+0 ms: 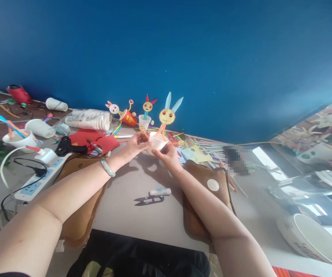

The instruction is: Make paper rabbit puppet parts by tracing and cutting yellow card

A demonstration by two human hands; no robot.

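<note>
In the head view, our left hand [137,145] and right hand [169,157] together grip the white cup [158,144], near a smaller red-eared figure [148,106]. We judge it light and easily dented: hold its sides gently, sparing the bendy-looking orange stems [162,130].

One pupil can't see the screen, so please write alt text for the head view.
A person's left hand and right hand hold a white cup with a smiling yellow rabbit face and blue ears. Behind it, before a blue wall, are a white-cup figure and a red-cup figure. Dark snips lie on the grey table.
</note>
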